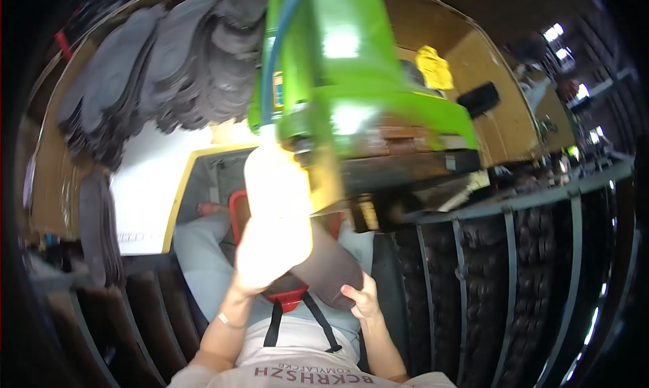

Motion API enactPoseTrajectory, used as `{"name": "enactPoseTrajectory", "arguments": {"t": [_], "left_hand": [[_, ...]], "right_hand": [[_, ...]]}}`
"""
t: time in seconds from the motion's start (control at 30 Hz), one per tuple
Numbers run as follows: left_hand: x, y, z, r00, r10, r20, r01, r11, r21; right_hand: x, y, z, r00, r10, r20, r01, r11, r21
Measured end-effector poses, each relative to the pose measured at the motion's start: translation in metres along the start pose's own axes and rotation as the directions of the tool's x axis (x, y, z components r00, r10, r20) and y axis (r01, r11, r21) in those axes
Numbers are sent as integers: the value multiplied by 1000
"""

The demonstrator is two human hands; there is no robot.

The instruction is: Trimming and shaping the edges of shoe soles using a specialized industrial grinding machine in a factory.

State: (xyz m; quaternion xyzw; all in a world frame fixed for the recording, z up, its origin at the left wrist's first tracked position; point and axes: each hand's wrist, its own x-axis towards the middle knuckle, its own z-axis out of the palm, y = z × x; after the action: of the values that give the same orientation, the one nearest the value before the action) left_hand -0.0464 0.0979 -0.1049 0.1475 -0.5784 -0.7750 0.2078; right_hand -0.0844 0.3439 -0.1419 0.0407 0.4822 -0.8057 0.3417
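A dark grey-brown shoe sole [328, 269] slants across in front of my body, below the green machine [358, 56]. My right hand [366, 299] grips its near right end, thumb on the upper face. My left hand [260, 263] is at the sole's other side, under a bright lamp [274, 178]. Glare washes out its fingers, so their hold on the sole cannot be made out. The far end of the sole is lost in that light too.
Stacks of dark soles [176, 43] fill a cardboard box [57, 192] at the far left. A yellow-edged white board [145, 198] lies below them. To the right are a yellow cloth [434, 68], a black object [478, 99] and a metal rack [512, 273] of dark items. A red basket [289, 299] sits between my legs.
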Motion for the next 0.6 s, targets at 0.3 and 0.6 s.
{"name": "enactPoseTrajectory", "arguments": {"t": [0.3,0.6], "left_hand": [[35,12,62,992,27,124,-70,930,360],[12,3,49,993,118,17,-119,978,170]], "right_hand": [[-18,60,20,990,131,47,-136,979,149],[-18,-24,-8,878,-285,-385,371,913,170]]}}
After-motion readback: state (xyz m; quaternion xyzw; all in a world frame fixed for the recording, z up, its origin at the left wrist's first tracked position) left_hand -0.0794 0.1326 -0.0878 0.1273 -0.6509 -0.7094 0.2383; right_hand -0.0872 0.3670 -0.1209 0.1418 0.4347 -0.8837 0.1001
